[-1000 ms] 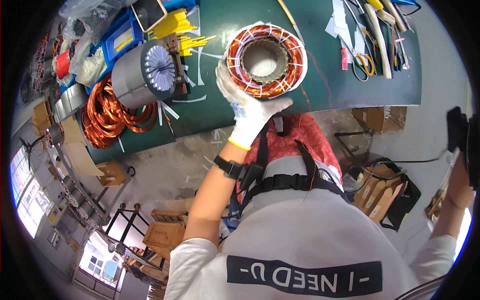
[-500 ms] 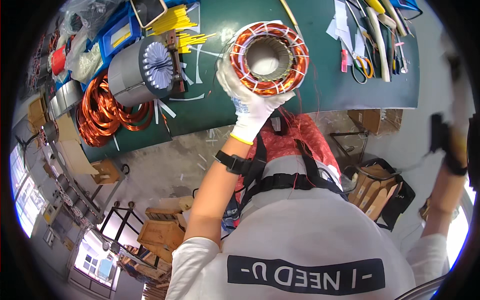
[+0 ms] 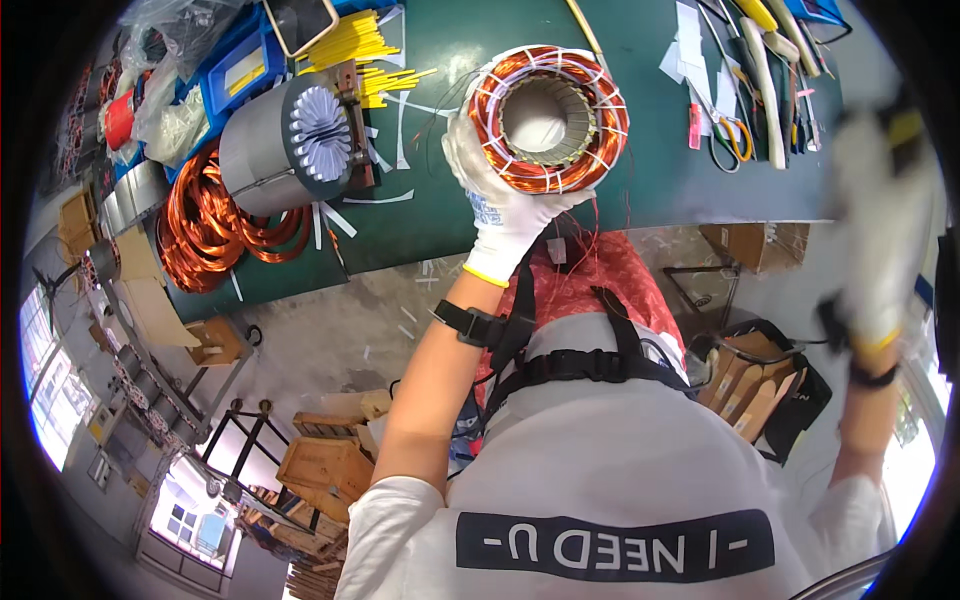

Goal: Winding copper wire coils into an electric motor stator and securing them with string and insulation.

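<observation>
My left hand (image 3: 500, 212), in a white glove, is closed around the lower left side of a motor stator (image 3: 545, 180). The stator is a ring of copper windings tied with white lacing, its open bore facing up. Thin reddish wires (image 3: 592, 225) hang from its lower edge past the table's front. Far to the right, my right hand (image 3: 880, 230), also white-gloved, is raised and smeared by motion. A dark shape with a yellow patch (image 3: 905, 135) shows at its upper end; whether the hand grips it cannot be made out.
Left on the green table (image 3: 440, 225) lie another stator core (image 3: 265, 145) with white slot papers, copper coils (image 3: 205, 225), yellow strips (image 3: 345, 42) and a blue bin (image 3: 240, 72). At right are scissors (image 3: 725, 140), a white-handled tool (image 3: 765, 95) and paper slips. A cardboard box (image 3: 757, 245) stands below.
My right hand has swung at the far right, and its white glove now shows as a blur. The stator and my left hand have shifted slightly right in the picture, still together.
</observation>
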{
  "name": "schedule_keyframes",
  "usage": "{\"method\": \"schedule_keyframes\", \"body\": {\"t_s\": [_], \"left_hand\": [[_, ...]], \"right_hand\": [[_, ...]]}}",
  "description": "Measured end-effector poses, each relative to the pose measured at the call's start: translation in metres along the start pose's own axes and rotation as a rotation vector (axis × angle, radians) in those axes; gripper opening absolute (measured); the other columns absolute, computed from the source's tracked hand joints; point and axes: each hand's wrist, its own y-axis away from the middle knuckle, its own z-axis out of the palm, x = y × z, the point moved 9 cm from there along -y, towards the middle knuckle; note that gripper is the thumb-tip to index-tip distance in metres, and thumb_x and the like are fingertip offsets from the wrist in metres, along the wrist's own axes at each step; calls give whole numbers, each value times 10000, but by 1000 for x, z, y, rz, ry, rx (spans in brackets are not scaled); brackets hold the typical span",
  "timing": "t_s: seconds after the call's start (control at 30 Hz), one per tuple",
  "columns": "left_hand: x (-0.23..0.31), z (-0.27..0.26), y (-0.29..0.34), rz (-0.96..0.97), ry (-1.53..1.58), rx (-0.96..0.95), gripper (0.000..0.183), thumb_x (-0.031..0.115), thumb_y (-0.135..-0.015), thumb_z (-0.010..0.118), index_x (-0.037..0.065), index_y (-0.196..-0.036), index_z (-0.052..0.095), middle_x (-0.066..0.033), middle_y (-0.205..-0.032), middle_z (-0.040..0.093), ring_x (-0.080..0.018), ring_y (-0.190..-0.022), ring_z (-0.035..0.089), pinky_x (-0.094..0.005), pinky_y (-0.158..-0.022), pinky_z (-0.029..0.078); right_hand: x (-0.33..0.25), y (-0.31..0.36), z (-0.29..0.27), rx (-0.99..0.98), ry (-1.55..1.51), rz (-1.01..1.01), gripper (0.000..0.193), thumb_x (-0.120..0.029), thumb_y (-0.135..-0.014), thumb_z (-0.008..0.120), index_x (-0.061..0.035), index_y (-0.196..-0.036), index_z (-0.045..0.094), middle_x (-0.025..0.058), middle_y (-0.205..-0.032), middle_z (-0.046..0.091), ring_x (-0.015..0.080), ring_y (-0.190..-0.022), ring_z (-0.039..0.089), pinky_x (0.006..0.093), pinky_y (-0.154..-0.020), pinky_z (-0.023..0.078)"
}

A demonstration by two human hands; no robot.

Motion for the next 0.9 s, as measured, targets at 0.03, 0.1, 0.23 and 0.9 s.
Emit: {"method": "schedule_keyframes", "body": {"t_s": [0.03,0.1,0.23,0.9], "left_hand": [[-4,-2,-2,-6,-25,-20,1534,568,-450,987,-59,-1520,84,-265,-1480,308,-398,-1358,403,-521,-1135,357],[-15,0,-7,-97,14,-130,1543,585,-421,978,-55,-1520,105,-277,-1482,311,-425,-1353,396,-539,-1139,333],[-16,-11,-7,-162,102,-115,1536,790,-453,847,-47,-1534,147,-299,-1513,323,-502,-1392,308,-623,-1153,219],[6,-5,-16,46,-84,-9,1514,738,-439,890,-48,-1515,171,-276,-1449,389,-471,-1298,411,-632,-1101,284]], "right_hand": [[1,23,32,-121,-175,86,604,-143,-932,643,-2,-1474,415,194,-1396,557,275,-1331,500,402,-1140,371],[5,68,93,-653,-560,73,722,-120,-886,665,-56,-1536,357,205,-1457,519,268,-1389,452,389,-1164,341],[134,65,-6,-323,-372,85,676,-126,-883,666,-52,-1502,405,193,-1443,531,263,-1370,469,380,-1151,354],[57,57,42,-18,159,-81,727,-338,-887,696,-45,-1501,440,167,-1444,534,261,-1393,442,394,-1167,320]]}}
